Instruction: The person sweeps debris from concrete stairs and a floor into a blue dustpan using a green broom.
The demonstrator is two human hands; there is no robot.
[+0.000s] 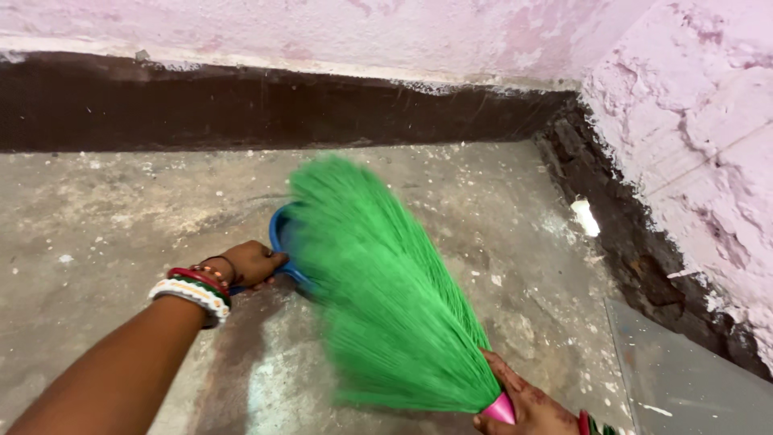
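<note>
A green plastic broom (378, 290) with a pink collar fans out across the concrete floor, its bristles blurred. My right hand (527, 403) grips it at the pink collar near the bottom edge. My left hand (251, 263), with several bangles on the wrist, holds the handle of a blue dustpan (282, 234) resting on the floor. The broom's bristles cover most of the dustpan, so only its blue rim shows.
A grey concrete floor (121, 209) speckled with white flakes meets a dark brown skirting (241, 105) below pink peeling walls. The corner lies at the upper right. A small white scrap (585, 216) lies by the right wall. A grey sheet (684, 379) sits at the lower right.
</note>
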